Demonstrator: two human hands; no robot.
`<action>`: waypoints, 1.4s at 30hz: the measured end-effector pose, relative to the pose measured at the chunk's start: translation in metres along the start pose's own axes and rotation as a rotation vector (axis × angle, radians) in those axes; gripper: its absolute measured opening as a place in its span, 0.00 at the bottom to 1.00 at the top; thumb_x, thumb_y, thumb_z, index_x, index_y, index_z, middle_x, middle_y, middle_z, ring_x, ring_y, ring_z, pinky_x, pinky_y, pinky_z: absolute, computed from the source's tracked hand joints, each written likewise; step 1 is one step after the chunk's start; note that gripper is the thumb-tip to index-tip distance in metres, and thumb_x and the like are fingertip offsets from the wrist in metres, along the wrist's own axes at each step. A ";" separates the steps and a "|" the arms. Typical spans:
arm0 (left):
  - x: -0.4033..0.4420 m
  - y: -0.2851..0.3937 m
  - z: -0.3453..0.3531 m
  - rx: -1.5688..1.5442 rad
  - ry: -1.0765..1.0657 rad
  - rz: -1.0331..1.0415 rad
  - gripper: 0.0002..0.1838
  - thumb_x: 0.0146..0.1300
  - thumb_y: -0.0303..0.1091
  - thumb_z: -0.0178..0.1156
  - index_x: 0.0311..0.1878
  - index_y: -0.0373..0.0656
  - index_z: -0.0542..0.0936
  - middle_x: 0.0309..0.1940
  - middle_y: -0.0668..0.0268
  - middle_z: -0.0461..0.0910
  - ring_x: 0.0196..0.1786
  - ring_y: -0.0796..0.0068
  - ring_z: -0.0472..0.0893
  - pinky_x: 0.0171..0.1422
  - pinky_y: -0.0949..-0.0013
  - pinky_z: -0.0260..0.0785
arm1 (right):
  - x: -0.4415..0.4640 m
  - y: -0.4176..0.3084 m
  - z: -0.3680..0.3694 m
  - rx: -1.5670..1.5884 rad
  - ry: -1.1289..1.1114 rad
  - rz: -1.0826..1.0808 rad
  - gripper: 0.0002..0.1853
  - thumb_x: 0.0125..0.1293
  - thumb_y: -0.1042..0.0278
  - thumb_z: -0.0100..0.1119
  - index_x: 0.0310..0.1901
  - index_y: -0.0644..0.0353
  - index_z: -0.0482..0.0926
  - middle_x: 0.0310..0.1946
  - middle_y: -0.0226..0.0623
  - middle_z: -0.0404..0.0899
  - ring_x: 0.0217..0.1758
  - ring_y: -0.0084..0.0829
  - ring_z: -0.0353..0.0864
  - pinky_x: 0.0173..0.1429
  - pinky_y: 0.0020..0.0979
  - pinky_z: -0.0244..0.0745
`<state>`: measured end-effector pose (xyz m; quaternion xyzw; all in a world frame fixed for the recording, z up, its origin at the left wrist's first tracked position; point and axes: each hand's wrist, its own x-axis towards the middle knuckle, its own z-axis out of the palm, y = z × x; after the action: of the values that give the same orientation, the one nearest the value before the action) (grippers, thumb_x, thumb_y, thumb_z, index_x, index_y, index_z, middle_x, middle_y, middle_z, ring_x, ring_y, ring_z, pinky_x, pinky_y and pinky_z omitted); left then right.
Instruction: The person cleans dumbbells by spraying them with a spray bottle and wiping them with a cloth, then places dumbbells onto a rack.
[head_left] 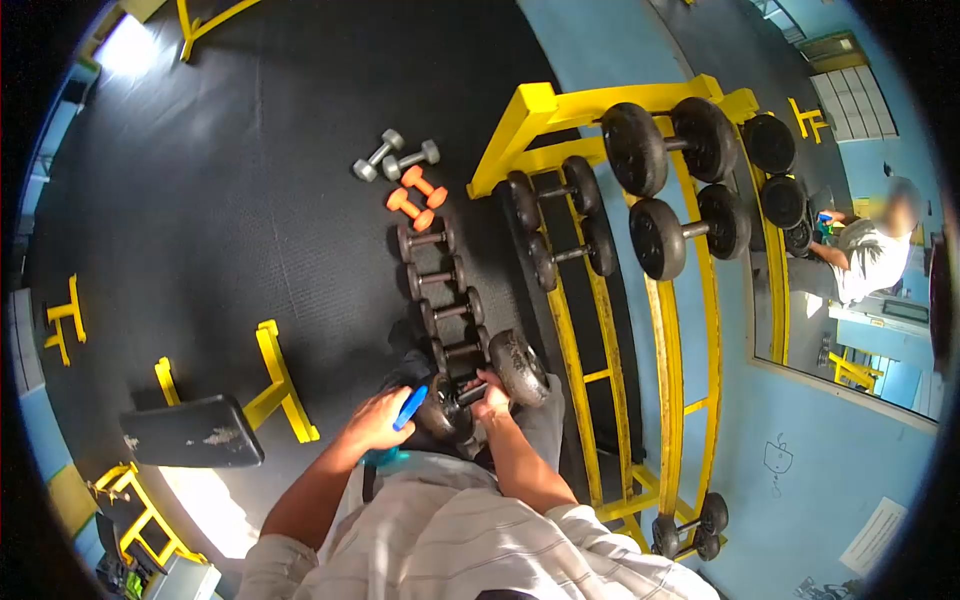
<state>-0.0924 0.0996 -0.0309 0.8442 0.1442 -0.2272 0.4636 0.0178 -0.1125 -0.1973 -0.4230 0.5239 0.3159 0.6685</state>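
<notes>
My right hand (490, 396) is closed around the handle of a large black dumbbell (521, 368), held above the floor in front of my body. Its round ends look worn and scuffed. To the left, my left hand (378, 420) is closed on what looks like a spray bottle (409, 408), with a blue top and a teal part showing below the hand. The blue top is close to the dumbbell's left end. Beyond my hands, a row of black dumbbells (436, 276) runs along the floor, partly hidden at the near end.
A yellow rack (668, 360) bearing black dumbbells stands at the right, beside a wall mirror (850, 300). Orange dumbbells (409, 209) and grey dumbbells (377, 156) lie farther along the floor. A black-padded bench (192, 432) with yellow legs is at the left.
</notes>
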 end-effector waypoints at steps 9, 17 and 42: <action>0.080 0.031 0.059 0.134 0.050 -0.213 0.32 0.49 0.37 0.65 0.60 0.42 0.69 0.50 0.50 0.76 0.53 0.46 0.78 0.56 0.49 0.70 | 0.086 -0.108 -0.020 0.052 0.156 0.094 0.09 0.56 0.69 0.63 0.26 0.54 0.69 0.21 0.34 0.67 0.26 0.36 0.69 0.38 0.39 0.73; 0.201 0.069 0.138 -0.035 -0.275 -0.225 0.33 0.52 0.42 0.68 0.59 0.37 0.69 0.46 0.51 0.76 0.49 0.49 0.79 0.51 0.50 0.73 | 0.142 -0.236 -0.016 0.040 0.262 -0.079 0.09 0.62 0.69 0.58 0.27 0.54 0.68 0.24 0.31 0.68 0.29 0.32 0.69 0.46 0.38 0.71; 0.264 0.066 0.241 -0.169 -0.292 -0.194 0.28 0.51 0.39 0.65 0.54 0.37 0.72 0.48 0.54 0.78 0.49 0.53 0.81 0.52 0.55 0.75 | 0.288 -0.341 -0.042 -0.237 0.368 -0.042 0.09 0.69 0.58 0.48 0.32 0.51 0.70 0.27 0.28 0.70 0.33 0.33 0.72 0.48 0.48 0.69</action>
<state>0.1033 -0.1315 -0.2329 0.7425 0.1749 -0.3780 0.5246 0.3669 -0.3076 -0.3996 -0.5599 0.5874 0.2787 0.5136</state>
